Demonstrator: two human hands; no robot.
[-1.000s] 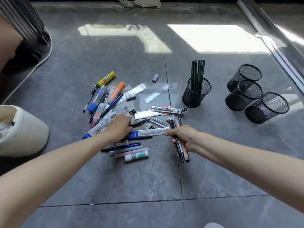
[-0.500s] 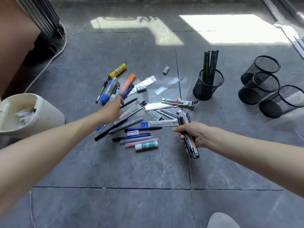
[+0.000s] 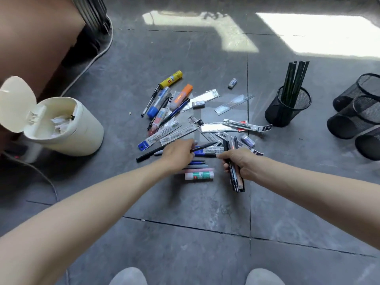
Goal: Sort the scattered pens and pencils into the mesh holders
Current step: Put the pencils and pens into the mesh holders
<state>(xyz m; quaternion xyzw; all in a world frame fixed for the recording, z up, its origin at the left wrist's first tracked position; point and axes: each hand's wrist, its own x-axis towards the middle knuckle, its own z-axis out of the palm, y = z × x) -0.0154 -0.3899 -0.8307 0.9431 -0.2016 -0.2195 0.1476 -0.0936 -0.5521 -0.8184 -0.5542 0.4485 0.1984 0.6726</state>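
Stood early in the sort, by the look of it: one kind housed, one bunch gathered but not yet dropped in, most of the scatter untouched.

Gripped in the right hand (image 3: 239, 164), with fingers wrapped fully round it, a bundle of dark pens (image 3: 236, 182), held steeply above the floor (image 3: 185, 212) with both ends showing past the fist. Pinched in the left hand (image 3: 178, 154), just beside the right, a black pen (image 3: 203, 147) by one end, its tip aimed toward the right hand. Could not tell the exact hold, with the fingertips hidden behind the back of the hand. Looked ready to pass that pen across into the bundle.

Hovered with both hands over the near edge of the pile (image 3: 176, 128) of loose pens, markers and packaged refills. Spotted a glue stick (image 3: 199, 175) just by the left wrist, an orange highlighter (image 3: 182, 95) farther off, and an eraser (image 3: 232, 80) and clear ruler (image 3: 233, 103) at the far side.

Found to the right one mesh holder (image 3: 287, 112) standing upright, filled only with green pencils (image 3: 296, 79); counted that as done. Found beyond it, well apart from the pile, three mesh holders (image 3: 347, 125) tipped on their sides and touching, nothing visible inside. Left to do, on this showing: drop the bundle in, stand those holders up, clear the rest.

Noted a cream bin (image 3: 67, 128), lid open, off to the left.
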